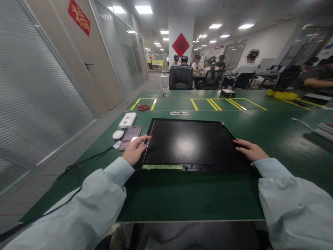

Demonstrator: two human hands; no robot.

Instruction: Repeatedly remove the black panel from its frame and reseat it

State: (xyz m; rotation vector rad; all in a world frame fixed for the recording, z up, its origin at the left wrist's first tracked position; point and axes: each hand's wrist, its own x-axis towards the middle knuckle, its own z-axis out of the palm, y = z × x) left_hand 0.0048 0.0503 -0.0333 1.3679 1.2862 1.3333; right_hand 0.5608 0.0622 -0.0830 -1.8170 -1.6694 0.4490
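A black flat display screen (182,142) rests on the green table before me, its dark face up and a ceiling light mirrored in it. Along its near edge runs a strip of green circuit board (162,167). My left hand (134,150) holds the screen's left edge, index finger and thumb against the frame. On the opposite side, my right hand (250,150) grips the right edge with its fingers on the rim. The undersides of both hands are hidden.
Left of the screen lie a phone (130,136), a white power bank (128,119), a small white case (118,134) and a black cable (88,160). Red-handled scissors (143,107) and small metal pieces (179,113) lie beyond. Yellow trays (284,95) stand far right; several people sit behind.
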